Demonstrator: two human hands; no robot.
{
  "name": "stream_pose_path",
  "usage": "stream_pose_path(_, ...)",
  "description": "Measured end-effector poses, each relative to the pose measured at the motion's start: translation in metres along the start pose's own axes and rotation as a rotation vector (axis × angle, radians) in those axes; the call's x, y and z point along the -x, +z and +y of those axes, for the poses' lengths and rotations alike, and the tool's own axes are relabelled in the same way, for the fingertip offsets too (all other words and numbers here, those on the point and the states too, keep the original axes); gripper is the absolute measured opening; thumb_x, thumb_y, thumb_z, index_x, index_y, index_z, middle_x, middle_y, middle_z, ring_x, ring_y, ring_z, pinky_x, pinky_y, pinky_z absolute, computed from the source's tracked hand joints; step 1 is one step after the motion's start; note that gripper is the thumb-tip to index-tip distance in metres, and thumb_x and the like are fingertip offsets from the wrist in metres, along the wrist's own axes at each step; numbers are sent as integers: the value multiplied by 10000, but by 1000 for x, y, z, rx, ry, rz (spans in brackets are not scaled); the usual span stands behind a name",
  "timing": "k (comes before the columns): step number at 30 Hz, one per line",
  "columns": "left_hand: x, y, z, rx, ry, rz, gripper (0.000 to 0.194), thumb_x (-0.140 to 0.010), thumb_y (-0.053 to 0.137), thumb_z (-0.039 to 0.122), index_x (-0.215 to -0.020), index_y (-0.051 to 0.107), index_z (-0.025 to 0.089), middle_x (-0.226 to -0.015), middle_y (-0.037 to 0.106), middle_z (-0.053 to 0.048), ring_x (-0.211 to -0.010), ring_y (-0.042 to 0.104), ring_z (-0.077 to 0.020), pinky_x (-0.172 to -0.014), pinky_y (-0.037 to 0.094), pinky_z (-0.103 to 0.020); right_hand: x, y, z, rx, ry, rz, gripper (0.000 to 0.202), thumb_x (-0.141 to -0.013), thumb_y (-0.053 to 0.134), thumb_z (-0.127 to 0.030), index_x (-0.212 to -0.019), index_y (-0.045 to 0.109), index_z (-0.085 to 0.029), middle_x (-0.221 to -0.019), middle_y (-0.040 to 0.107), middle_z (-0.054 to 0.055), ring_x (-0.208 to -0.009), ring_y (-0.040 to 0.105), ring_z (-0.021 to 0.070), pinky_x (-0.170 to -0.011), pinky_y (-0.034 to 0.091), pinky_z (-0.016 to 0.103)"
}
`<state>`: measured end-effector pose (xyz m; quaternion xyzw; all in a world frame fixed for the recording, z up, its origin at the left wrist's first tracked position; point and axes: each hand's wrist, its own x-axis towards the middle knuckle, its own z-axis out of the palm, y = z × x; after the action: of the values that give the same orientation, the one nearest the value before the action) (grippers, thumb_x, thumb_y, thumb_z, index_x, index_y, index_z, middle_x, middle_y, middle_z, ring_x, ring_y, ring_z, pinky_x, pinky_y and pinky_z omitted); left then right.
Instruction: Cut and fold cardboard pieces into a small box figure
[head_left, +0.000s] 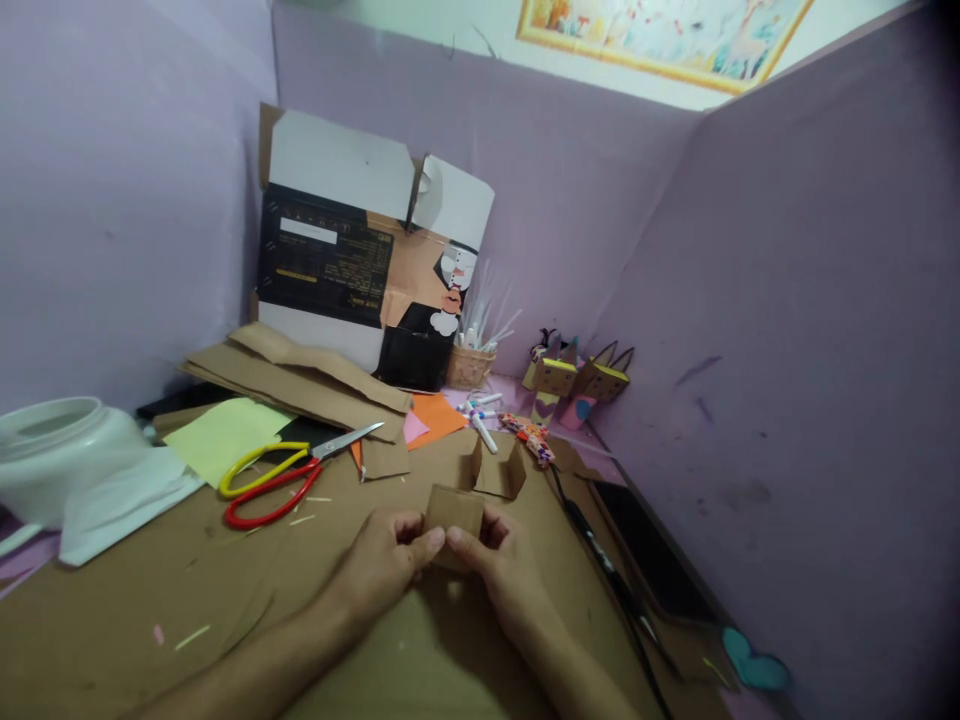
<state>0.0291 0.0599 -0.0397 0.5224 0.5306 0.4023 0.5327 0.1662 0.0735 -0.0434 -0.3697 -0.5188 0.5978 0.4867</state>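
Note:
A small square cardboard piece (pixel 454 512) is held up between both hands, low in the middle of the head view. My left hand (pixel 390 560) pinches its left side, thumb on the near face. On the right side my right hand (pixel 504 560) grips it the same way, the two thumb tips almost touching. The fingers behind the piece are partly hidden. Just beyond it a folded cardboard piece (pixel 499 472) stands on the cardboard-covered table (pixel 360 660). Scissors (pixel 311 462) with yellow and red handles lie open to the left.
Left: a white pot (pixel 67 450) and yellow-green paper (pixel 225 437). Behind: cardboard strips (pixel 300 380), a flattened box (pixel 330 250), white-capped markers (pixel 484 420), a basket (pixel 470 368) and cardboard figures (pixel 555 378). Right: a black cable tool (pixel 596 545) and a dark tablet-like slab (pixel 652 550).

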Motion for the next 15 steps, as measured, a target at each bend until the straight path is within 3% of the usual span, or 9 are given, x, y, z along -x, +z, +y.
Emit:
stream_pose_path(3,1,-5,4,27,77,75,293,-632,597,420,-706,564,138,-632,557,-2,-591,481,-132,-535,372,-228,3,2,-5,107,-20,-89,217,-597,687,-259,-781,677,-144,-710,672,24,-665,597,180,-643,462,279)
stream_pose_path(7,1,-9,2,45,34,213,282,-592,632,409,-586,509,156,-498,483,38,-480,394,-95,-448,313,-207,4,4,-4,124,20,-100,155,-587,683,-251,-694,659,-142,-622,639,0,-565,554,138,-557,418,236)
stream_pose_path(13,0,-11,5,86,35,9,305,-593,665,411,-672,583,128,-574,571,3,-524,483,-112,-485,365,-211,2,3,0,89,53,-46,158,-581,683,-288,-617,637,-141,-547,605,-7,-493,504,107,-514,383,224)
stream_pose_path(15,-4,-18,6,135,33,42,303,-572,694,386,-690,598,124,-581,577,1,-531,502,-115,-488,378,-206,-4,-8,-6,160,9,58,180,-596,678,-315,-599,639,-140,-525,591,-5,-486,497,108,-502,382,225)
